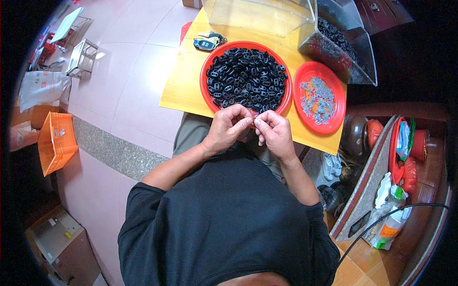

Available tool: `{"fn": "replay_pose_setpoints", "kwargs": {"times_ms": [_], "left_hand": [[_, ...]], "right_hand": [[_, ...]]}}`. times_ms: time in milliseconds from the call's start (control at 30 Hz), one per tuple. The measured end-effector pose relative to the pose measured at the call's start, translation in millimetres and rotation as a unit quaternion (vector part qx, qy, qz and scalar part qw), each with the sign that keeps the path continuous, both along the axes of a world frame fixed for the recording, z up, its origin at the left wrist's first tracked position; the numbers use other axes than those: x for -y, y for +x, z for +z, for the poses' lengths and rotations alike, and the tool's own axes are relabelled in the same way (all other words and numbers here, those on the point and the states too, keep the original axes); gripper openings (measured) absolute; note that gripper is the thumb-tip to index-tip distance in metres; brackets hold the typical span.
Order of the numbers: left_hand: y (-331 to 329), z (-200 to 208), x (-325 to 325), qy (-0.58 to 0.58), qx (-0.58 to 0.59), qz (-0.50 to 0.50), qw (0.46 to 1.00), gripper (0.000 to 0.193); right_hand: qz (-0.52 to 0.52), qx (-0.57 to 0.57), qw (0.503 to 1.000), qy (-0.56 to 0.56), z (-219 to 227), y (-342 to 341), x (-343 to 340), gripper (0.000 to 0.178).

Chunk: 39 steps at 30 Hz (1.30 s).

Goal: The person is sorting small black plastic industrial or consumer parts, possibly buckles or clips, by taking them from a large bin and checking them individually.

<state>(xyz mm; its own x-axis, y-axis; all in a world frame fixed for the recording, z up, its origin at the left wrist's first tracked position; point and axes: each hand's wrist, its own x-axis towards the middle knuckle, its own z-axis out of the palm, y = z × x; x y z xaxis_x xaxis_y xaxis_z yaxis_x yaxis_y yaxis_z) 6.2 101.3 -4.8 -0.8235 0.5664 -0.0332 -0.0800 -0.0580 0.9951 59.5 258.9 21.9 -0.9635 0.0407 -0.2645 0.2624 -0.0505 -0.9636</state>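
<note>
From above, in the head view, I see the person bent over the yellow counter (186, 90), both hands meeting at the near rim of a red tray (202, 78). The left hand (230, 127) is nearly closed, thumb and forefinger pinched together at the tips, the other fingers curled. The right hand (275, 133) mirrors it, its thumb and forefinger brought close against the left's, the rest folded toward the palm. Between those fingertips sits a small piece (254, 117), mostly covered; I can't tell its kind, or which hand bears more of the grip.

The tray is heaped with black pieces (248, 76), each with two holes, just beyond the hands. Just to its right, a red plate (337, 114) carries loose silvery bits (318, 100). Keys (205, 44) lie by the tray's far left side.
</note>
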Motion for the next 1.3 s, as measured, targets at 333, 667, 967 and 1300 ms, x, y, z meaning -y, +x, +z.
{"fn": "replay_pose_setpoints", "kwargs": {"times_ms": [333,667,967,1300], "left_hand": [[-38.3,11.9,-0.1,-0.160,-0.370,0.077,0.912,0.011],[-63.0,2.3,-21.1,-0.363,-0.489,0.028,0.793,0.014],[-59.8,16.2,-15.9,-0.227,-0.306,0.018,0.924,0.016],[-42.5,20.8,-10.3,0.032,-0.006,0.019,0.999,0.011]], "right_hand": [[-0.041,-0.013,0.999,0.013,2.4,1.1,-12.1,0.010],[-0.079,-0.021,0.997,0.005,3.2,4.5,-21.4,0.008],[-0.120,-0.053,0.991,0.002,7.7,1.3,-21.7,0.006],[-0.120,-0.072,0.990,-0.011,15.9,-3.9,-16.0,0.005]]}}
